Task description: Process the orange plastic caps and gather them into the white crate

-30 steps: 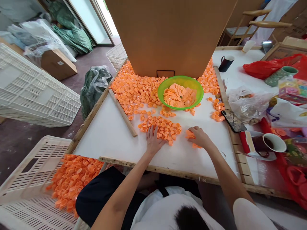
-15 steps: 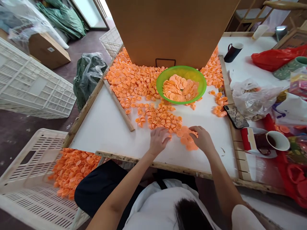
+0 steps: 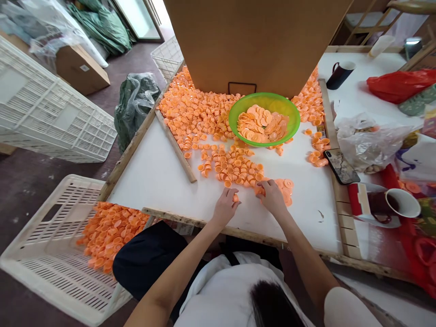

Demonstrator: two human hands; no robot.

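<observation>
**Orange cup (image 3: 235, 198) sat pinched over the counter (image 3: 156, 175)**

The left hand (image 3: 224, 206) grasped it in a fingertip grip, likely suiting so small a piece. The right hand (image 3: 271, 197) curled round orange pieces beside loose discs (image 3: 287, 187); whether its grip had closed, I could not tell. The green bowl (image 3: 293, 121) probably kept more discs apart from the heaped cups (image 3: 195, 111). No writing was legible.

Orange cup (image 3: 235, 198) in left hand (image 3: 223, 210) | loose cups (image 3: 235, 167) — heaped, variously tilted | orange discs (image 3: 286, 188) — flat, overlapping, right of cups
</observation>
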